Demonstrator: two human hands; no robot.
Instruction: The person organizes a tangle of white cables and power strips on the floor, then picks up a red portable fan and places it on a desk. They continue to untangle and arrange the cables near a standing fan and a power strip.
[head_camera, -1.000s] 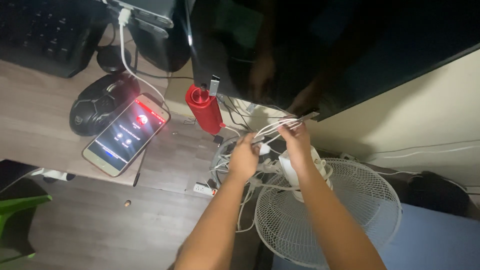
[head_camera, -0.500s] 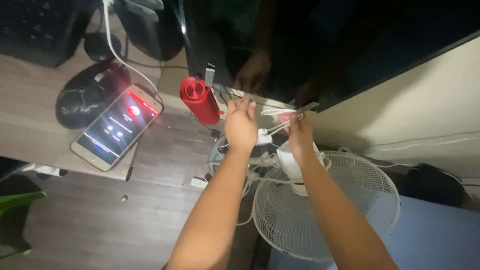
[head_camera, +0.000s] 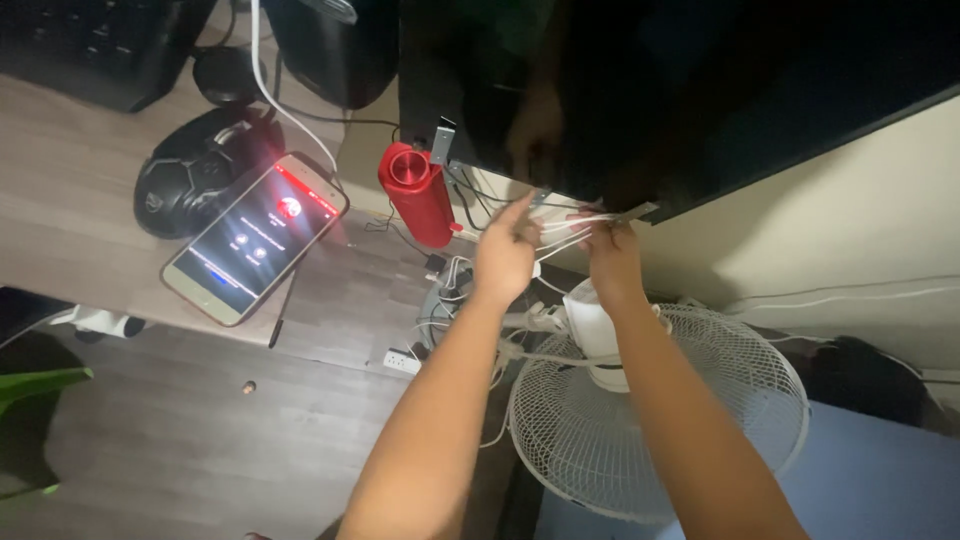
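While both hands (head_camera: 505, 255) (head_camera: 612, 258) pinch white cables (head_camera: 562, 232) under the monitor (head_camera: 650, 90), a phone (head_camera: 256, 237) glows on the wooden desk (head_camera: 70, 240).

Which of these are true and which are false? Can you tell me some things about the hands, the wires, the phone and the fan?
1. Both hands, left hand and right hand, are at the white cables. True.
2. The phone has a dark screen. False: its screen is lit.
3. The red cylinder lies on the desk beside the phone. True.
4. The white fan is black. False: it is white.
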